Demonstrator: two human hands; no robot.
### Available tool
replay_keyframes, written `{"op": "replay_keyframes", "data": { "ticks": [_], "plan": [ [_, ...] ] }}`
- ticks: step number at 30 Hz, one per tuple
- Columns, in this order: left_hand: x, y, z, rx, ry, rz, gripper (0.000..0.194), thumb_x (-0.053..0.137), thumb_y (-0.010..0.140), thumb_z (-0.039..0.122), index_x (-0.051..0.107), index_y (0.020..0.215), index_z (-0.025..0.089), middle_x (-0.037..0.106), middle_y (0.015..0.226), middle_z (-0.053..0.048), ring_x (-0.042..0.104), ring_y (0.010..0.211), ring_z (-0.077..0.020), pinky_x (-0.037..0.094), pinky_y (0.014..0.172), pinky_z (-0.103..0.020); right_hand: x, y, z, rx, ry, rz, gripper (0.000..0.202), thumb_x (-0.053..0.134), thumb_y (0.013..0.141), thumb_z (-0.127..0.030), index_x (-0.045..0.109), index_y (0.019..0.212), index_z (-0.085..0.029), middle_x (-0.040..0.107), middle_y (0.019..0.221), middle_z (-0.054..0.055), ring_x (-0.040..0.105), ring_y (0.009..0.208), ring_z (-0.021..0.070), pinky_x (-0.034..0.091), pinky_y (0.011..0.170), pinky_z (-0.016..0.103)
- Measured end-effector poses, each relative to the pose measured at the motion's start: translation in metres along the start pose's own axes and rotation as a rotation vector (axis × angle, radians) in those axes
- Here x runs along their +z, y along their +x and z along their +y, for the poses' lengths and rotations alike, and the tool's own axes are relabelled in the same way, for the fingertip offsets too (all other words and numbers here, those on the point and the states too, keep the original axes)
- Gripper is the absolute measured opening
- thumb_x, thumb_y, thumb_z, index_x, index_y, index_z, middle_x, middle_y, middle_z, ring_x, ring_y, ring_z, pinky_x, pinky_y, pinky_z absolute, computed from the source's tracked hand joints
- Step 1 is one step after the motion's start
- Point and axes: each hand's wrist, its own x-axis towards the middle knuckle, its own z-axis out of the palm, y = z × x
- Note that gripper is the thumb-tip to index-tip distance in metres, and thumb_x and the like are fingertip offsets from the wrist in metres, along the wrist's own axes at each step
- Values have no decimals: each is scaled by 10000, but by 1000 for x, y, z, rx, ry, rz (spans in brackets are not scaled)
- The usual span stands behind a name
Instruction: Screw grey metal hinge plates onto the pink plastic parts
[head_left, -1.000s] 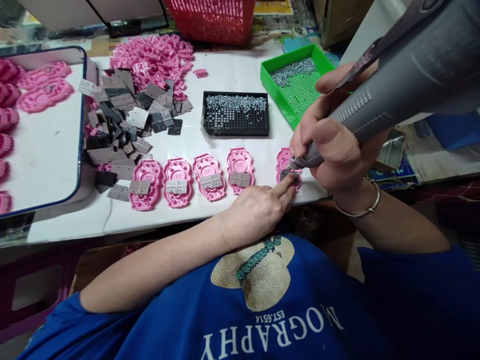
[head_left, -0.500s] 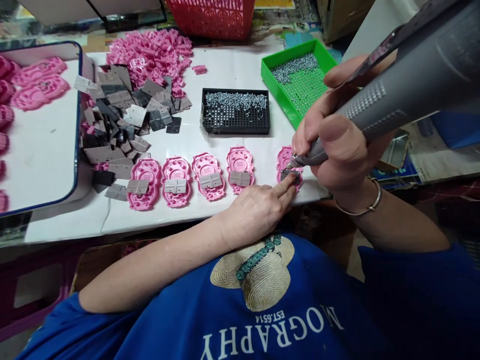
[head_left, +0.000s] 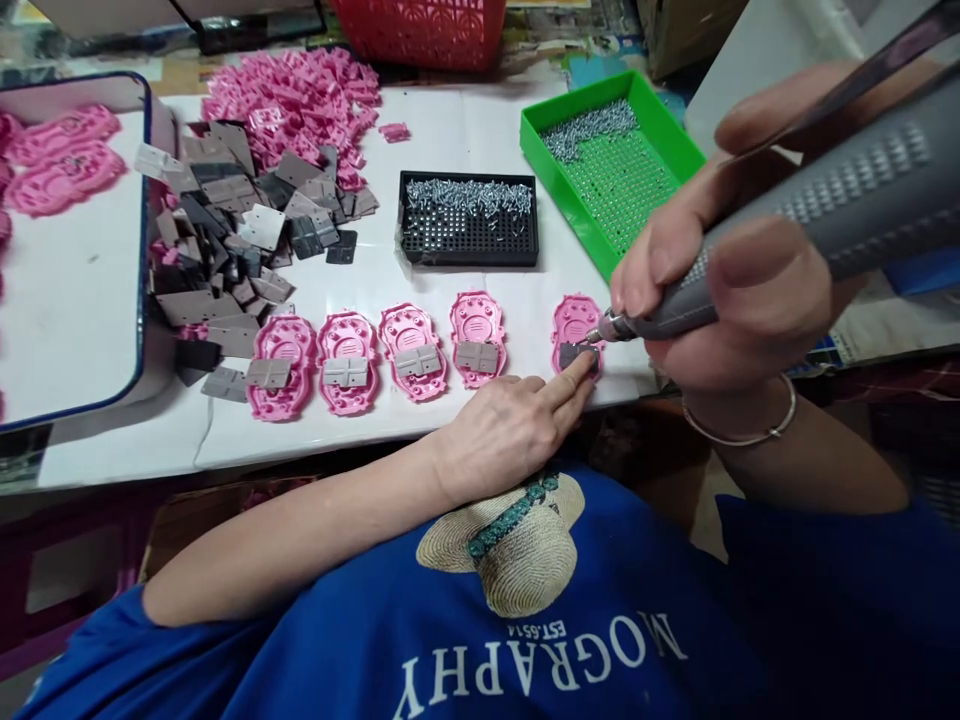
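My right hand is wrapped around a grey electric screwdriver, held at a slant. The bit points down-left at the upper edge of a dark grey plate. That plate lies across the lower half of a pink plastic shell, set apart at the right end of the row. With the index finger stretched out, my left hand presses on the plate's right part. Left of it lie several more pink shells, each with a lighter grey plate on it. Whether the bit touches a screw cannot be seen.
Behind the row sits a black tray of small screws, with a green tray of screws to its right. Grey plates and small pink parts are heaped at left, beside a white blue-rimmed tray. A red basket stands behind.
My right hand and the screwdriver have shifted right and back, and the bit has moved from the plate's left side toward its right. My left finger stays on the plate.
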Motion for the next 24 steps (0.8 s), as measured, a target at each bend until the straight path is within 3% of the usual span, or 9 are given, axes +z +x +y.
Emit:
{"op": "replay_keyframes", "data": {
  "ticks": [3,6,8,16,20,24],
  "plan": [
    [-3,-6,-1,74,25,35,399,402,993,156,496,1370,62,469,1482,-184,645,722,-124,523,546,-274,-2,-1,-6,52,-94,67,418,832,563,-456,612,872,-280,673,819,-27,503,412,108,386,358,313],
    [-4,-9,-1,126,44,12,378,394,992,148,526,1338,70,554,1407,-178,651,752,-136,522,560,-276,-4,-4,-8,132,-110,30,412,833,561,-473,602,850,-293,611,641,-61,482,393,127,371,341,318],
    [-2,-9,-1,123,48,5,365,394,993,149,544,1315,67,598,1353,-176,656,755,-141,516,559,-276,-4,-6,-7,99,-80,-16,379,821,601,-449,601,854,-273,529,531,-80,468,385,132,345,327,307],
    [3,-7,-1,86,31,34,348,397,997,155,551,1289,46,626,1309,-168,662,749,-146,515,550,-292,-4,-13,2,92,-42,-10,391,808,627,-444,588,894,-262,536,587,-75,461,380,99,318,319,278],
    [3,-6,-1,85,17,-6,349,380,1008,166,549,1291,51,605,1335,-183,669,772,-150,525,573,-290,-8,-13,6,82,-58,-17,409,817,599,-420,617,926,-275,647,778,-37,455,391,96,327,332,300],
    [2,-6,-1,87,16,-47,375,350,1014,159,525,1330,58,569,1381,-180,669,784,-147,536,591,-295,-11,-13,7,87,-71,-61,339,794,628,-444,648,916,-341,587,648,-59,435,375,114,303,327,302]
  ]
}}
